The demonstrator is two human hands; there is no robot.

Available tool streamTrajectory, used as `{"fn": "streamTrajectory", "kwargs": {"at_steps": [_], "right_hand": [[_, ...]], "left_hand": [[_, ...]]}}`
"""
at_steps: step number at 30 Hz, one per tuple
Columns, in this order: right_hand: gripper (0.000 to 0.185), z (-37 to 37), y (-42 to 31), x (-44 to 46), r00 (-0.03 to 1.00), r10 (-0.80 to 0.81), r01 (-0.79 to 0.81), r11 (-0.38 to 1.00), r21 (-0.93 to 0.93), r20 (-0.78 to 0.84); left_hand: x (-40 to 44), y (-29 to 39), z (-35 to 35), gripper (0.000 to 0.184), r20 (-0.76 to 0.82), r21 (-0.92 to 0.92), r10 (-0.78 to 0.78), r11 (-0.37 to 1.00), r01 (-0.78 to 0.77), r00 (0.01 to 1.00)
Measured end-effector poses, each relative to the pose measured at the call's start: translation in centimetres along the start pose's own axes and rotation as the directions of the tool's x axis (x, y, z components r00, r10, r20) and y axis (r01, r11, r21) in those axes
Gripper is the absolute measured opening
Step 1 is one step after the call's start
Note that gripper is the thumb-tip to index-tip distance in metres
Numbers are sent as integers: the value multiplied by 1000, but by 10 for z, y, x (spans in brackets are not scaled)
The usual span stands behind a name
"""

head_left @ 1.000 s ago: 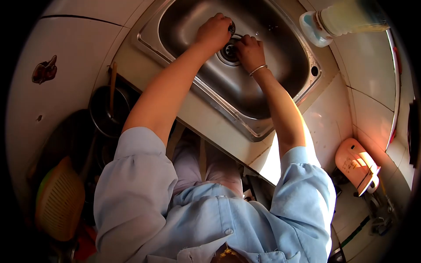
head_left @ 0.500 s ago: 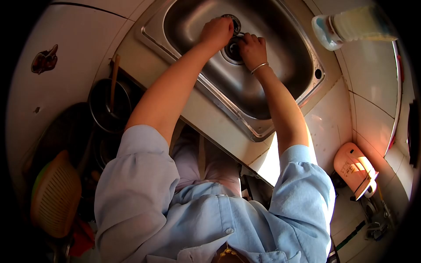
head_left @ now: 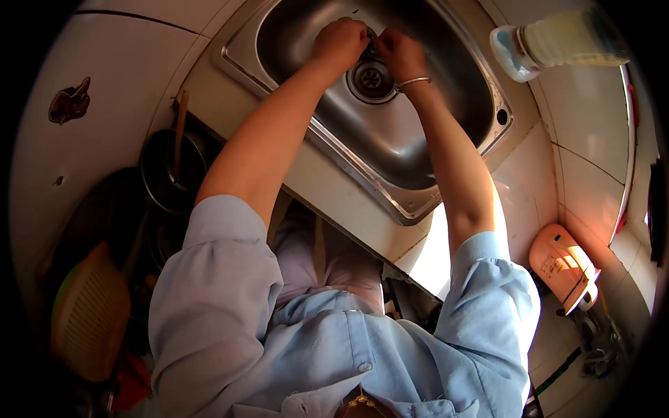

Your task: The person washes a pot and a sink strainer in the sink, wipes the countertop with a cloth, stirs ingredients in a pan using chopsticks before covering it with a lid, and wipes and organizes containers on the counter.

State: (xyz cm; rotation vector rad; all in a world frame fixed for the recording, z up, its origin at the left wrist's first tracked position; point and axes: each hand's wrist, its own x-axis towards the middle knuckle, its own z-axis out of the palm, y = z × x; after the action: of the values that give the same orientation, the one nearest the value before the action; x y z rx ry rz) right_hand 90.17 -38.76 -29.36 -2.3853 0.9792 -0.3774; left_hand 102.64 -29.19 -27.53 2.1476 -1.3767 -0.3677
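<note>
A stainless steel sink [head_left: 408,150] lies before me, and both hands are inside its basin. My left hand [head_left: 341,45] is closed with its fingertips on a small, dark, round sink strainer [head_left: 371,43], mostly hidden by the fingers. From the other side my right hand [head_left: 403,56], a bangle at its wrist, pinches at the same strainer. Just below the hands, the round drain [head_left: 371,81] shows its dark holes and metal ring.
Pots, one a dark pot [head_left: 157,171] with a wooden handle, stand at the left by a yellowish basket [head_left: 90,313]. A clear container [head_left: 550,49] is at upper right. A pink board [head_left: 563,268] leans on the right. The counter edge [head_left: 327,209] runs before my body.
My right hand has moved up from the drain to the strainer at my left hand. The drain's holes now show. My left hand has shifted slightly up and left.
</note>
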Motion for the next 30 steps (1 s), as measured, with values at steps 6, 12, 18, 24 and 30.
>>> {"fn": "streamTrajectory", "kwargs": {"at_steps": [6,12,18,24,30], "right_hand": [[13,-20,-20,-5,996,59,-47,981,189,-60],[16,-5,2,-2,995,-12,23,994,108,-99],[24,23,-3,53,958,-249,244,968,-57,-139],[17,35,-14,84,946,-296,324,894,-309,134],[11,19,-18,78,968,-172,221,931,-290,185]], "left_hand": [[11,9,-15,13,83,-184,-125,973,139,989],[19,-37,-5,23,-34,-199,-165,968,155,986],[8,-27,-8,22,175,27,-422,905,424,889],[4,-28,-6,19,157,30,-429,902,430,890],[3,-36,-6,19,143,29,-499,866,500,855]]}}
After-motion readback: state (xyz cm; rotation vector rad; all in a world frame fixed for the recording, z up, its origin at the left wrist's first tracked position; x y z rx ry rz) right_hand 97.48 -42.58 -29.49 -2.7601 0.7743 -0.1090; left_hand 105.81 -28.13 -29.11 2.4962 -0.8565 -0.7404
